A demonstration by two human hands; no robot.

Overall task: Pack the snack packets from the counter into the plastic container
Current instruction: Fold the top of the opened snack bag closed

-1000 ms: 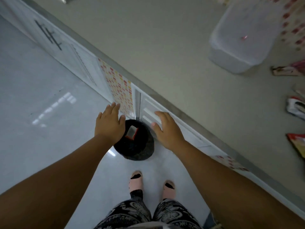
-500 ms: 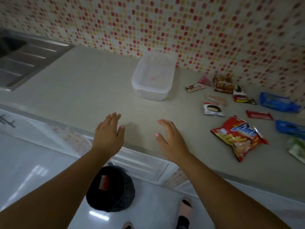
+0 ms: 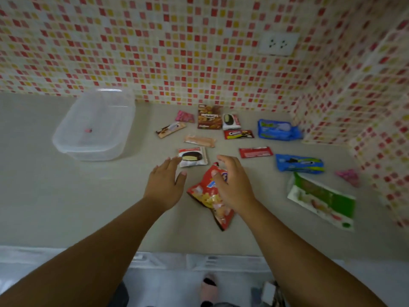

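Your right hand point(image 3: 234, 185) is nearer: its spread fingers point(image 3: 218, 176) lie over the red chip bag point(image 3: 209, 196), not yet clenched. The bag's long axis runs near-to-far on the desk point(image 3: 77, 207). Your left hand point(image 3: 164, 185) hovers released; the plastic container point(image 3: 95, 127) sits far left
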